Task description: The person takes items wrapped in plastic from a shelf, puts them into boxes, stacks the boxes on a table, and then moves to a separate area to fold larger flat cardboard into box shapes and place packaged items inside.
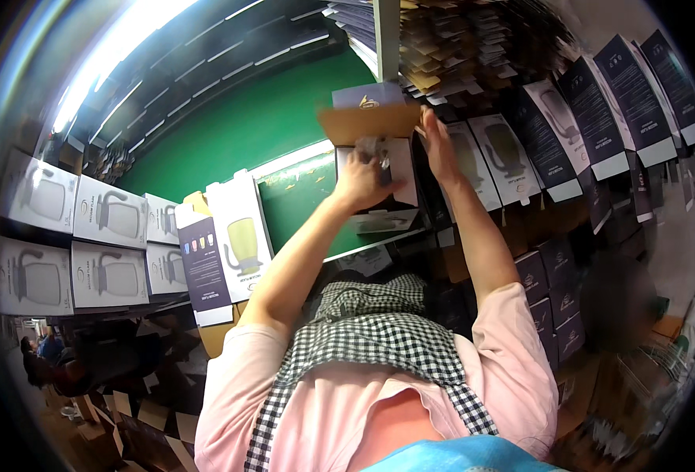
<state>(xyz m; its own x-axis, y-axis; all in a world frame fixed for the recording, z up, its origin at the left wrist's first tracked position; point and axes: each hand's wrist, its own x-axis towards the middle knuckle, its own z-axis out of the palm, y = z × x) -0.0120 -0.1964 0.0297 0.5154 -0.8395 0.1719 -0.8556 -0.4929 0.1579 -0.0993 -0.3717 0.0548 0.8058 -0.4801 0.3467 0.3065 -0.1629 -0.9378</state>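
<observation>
In front of me an opened carton (pixel 398 175) stands on the green worktable, its brown inner flap (pixel 371 123) raised along the far side. My left hand (pixel 361 182) reaches over the carton from the near left, thumb spread away from the fingers. Its fingertips press at a crumpled clear plastic wrapping (pixel 376 149) in the opening; what lies under the wrapping is hidden. My right hand (pixel 439 145) is upright at the carton's right side, fingers stretched out close to the flap's right end.
Picture-printed flask boxes (pixel 112 212) are stacked at left, beside a standing box (pixel 241 228) on the green worktable (pixel 292 193). More boxes (pixel 505 157) line the right, with dark cartons (pixel 552 275) below. Flattened cardboard (pixel 473 47) is piled at the back. Open cartons (pixel 143 429) sit lower left.
</observation>
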